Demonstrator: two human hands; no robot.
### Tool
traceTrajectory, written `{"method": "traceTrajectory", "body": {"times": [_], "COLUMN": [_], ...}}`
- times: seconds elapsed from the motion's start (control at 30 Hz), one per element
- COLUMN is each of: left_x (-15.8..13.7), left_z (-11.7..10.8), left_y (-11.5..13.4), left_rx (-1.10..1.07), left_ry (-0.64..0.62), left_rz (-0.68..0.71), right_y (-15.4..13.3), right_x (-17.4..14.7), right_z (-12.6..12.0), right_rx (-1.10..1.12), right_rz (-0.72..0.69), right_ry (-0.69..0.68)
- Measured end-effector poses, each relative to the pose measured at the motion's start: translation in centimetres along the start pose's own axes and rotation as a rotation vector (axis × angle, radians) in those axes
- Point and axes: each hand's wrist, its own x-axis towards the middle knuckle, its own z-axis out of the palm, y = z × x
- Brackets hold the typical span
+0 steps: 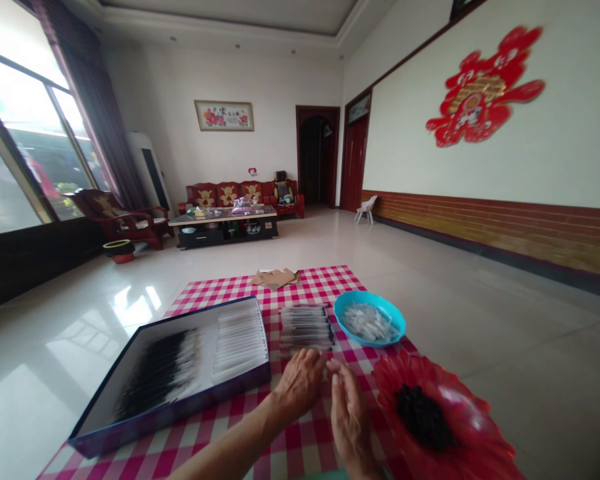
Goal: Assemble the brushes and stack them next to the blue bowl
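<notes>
My left hand (303,381) is curled closed at the near end of a row of thin clear tubes with dark tips, like pens (305,327), on the checked cloth. Just to its right, my right hand (349,413) has its fingers drawn together, with its fingertips close to those of the left hand. Anything held between them is too small or hidden to make out. Left of the hands, a shallow blue-edged box (175,417) holds a mass of black slim sticks (153,370) and a row of whitish tubes (240,337).
A turquoise bowl (400,327) of small clear pieces (367,322) stands beyond my right hand. A red petal-shaped dish (473,413) with small black pieces (425,417) lies to the right. Cardboard scraps (276,279) rest at the table's far edge. A low table (225,227) and sofa stand farther off.
</notes>
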Motion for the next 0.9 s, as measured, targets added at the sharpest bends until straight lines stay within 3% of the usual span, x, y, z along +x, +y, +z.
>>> {"method": "traceTrajectory", "body": {"times": [0.17, 0.3, 0.37, 0.47, 0.57, 0.7, 0.8, 0.9], "left_x": [-0.6, -0.9, -1.0, -1.4, -2.2, -3.6, -4.7, -5.6], "left_z": [0.4, 0.9, 0.3, -1.9, -4.5, -6.4, -6.4, -5.9], "left_y": [-0.3, -0.5, -0.3, 0.2, 0.4, 0.4, 0.2, 0.3], "left_rx": [0.058, 0.066, 0.028, -0.180, -0.550, -1.042, -1.155, -1.036], "left_ry": [-0.037, -0.100, -0.050, 0.155, 0.363, 0.501, 0.548, 0.471], "left_rz": [-0.126, -0.123, -0.131, -0.195, -0.364, -0.541, -0.564, -0.493], "right_y": [0.2, 0.5, 0.5, 0.1, -0.8, -2.4, -3.0, -3.1], "right_x": [0.4, 0.6, 0.6, 0.6, 0.3, -0.2, -0.4, -0.6], "right_z": [-0.1, -0.2, -0.3, -0.5, -0.5, -0.5, -0.5, -0.5], "right_rx": [0.030, 0.056, 0.073, 0.123, 0.158, 0.144, 0.170, 0.189], "right_rz": [0.056, 0.117, 0.159, 0.211, 0.247, 0.212, 0.161, 0.146], "right_ry": [0.091, 0.112, 0.129, 0.108, 0.001, -0.205, -0.298, -0.285]}}
